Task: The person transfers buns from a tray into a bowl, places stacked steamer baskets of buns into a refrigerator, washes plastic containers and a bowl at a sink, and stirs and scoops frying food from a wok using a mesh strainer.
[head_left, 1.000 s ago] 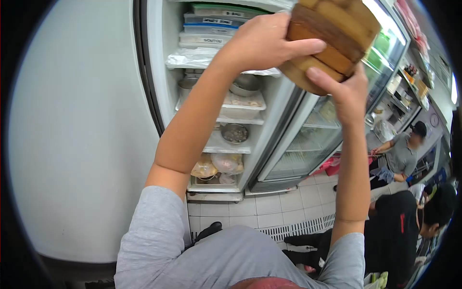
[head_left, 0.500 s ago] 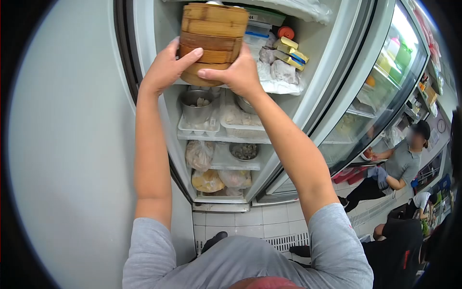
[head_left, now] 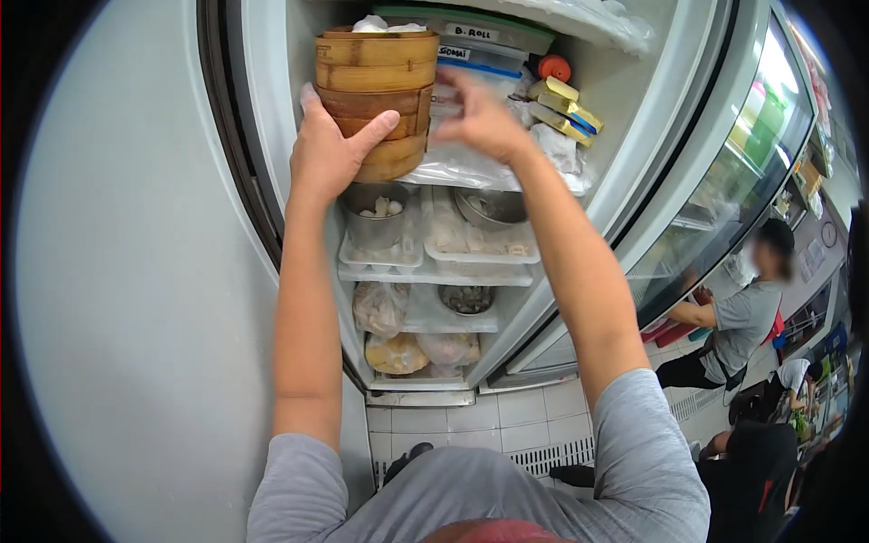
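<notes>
A stack of round bamboo steamers [head_left: 376, 77] stands at the left of the upper fridge shelf, with white pieces [head_left: 373, 24] showing over its top rim. My left hand [head_left: 328, 152] grips the lower left side of the stack, thumb across the front; its other fingers are partly hidden. To the right of the steamers, my right hand [head_left: 489, 125] is off them and holds nothing. Its fingers are apart and blurred. Behind it are a plastic container marked "B. ROLL" [head_left: 472, 33] and a blue-edged container [head_left: 480, 63].
Yellow packets [head_left: 563, 107] and an orange-red lid [head_left: 554, 67] sit at the shelf's right. Below are a metal pot [head_left: 375, 226], a white tray [head_left: 480, 246] and bagged food [head_left: 378, 308]. A glass door [head_left: 701, 199] stands on the right, with people beyond it.
My right hand has let go of the steamer stack and moved right, fingers spreading. The stack sits slightly lower and further left in view, still in my left hand.
</notes>
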Demonstrator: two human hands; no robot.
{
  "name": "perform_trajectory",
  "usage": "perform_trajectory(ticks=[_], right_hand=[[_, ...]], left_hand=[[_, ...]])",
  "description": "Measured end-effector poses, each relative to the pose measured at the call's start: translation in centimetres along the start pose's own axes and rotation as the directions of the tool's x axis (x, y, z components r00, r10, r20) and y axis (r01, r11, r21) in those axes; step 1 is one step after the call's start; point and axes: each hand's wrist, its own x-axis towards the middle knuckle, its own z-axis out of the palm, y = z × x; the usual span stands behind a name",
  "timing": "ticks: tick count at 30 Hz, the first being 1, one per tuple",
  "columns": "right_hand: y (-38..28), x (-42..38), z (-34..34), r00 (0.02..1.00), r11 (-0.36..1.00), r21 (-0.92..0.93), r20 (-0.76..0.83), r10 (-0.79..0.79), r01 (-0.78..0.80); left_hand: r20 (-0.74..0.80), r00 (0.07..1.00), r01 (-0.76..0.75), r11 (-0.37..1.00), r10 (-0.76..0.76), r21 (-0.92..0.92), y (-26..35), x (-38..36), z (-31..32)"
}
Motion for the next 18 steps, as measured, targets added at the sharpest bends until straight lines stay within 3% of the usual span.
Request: perform_trajectory(ticks=[1, 2, 4, 7, 10, 13, 15, 17, 18], right_hand=[[1.3, 1.3, -0.9, 0.988, 0.986, -0.168, -0.149, -0.033, 0.008], [1.6, 2.7, -1.5, 0.970, 0.912, -0.396, -0.160, -0.183, 0.107], [2.0, 5.4, -2.4, 0.885, 0.589, -0.772, -0.076, -0.459, 0.239], [2.7, 7.8, -1.5, 0.946, 0.619, -0.731, 0.113, -0.304, 0.286], [4.6, 10.1, -0.1, 0.981, 0.736, -0.650, 0.103, -0.162, 0.190], [4.6, 7.3, -0.3, 0.914, 0.904, -0.410, -0.308, -0.264, 0.123], [3.6, 2.2, 1.5, 0.929, 0.995, 0.074, -0.360, 0.082, -0.059], [2.3, -2.1, 4.1, 0.975, 0.999, 0.016, -0.219, 0.038, -0.035], [2.1, -2.0, 4.6, 0.973, 0.999, -0.051, -0.229, -0.016, 0.004]], left_hand=[[0.003, 1.000, 0.010, 1.000, -0.010, 0.015, 0.1, -0.1, -0.1], [0.005, 1.000, 0.020, 0.999, -0.020, 0.030, 0.1, -0.1, 0.0], [-0.025, 0.999, 0.028, 0.997, -0.027, 0.067, -0.3, -0.1, 0.3], [-0.076, 0.997, 0.037, 0.993, -0.029, 0.113, -0.8, 0.0, 1.3], [-0.088, 0.996, 0.027, 0.989, -0.014, 0.144, -1.0, 0.2, 1.8], [-0.086, 0.996, 0.003, 0.989, 0.010, 0.149, -1.7, 0.5, 2.2], [-0.088, 0.995, -0.036, 0.990, 0.048, 0.136, -2.5, 0.9, 2.9], [-0.095, 0.990, -0.091, 0.989, 0.102, 0.116, -3.5, 1.4, 4.0], [-0.104, 0.989, -0.100, 0.991, 0.110, 0.089, -3.4, 1.9, 4.3]])
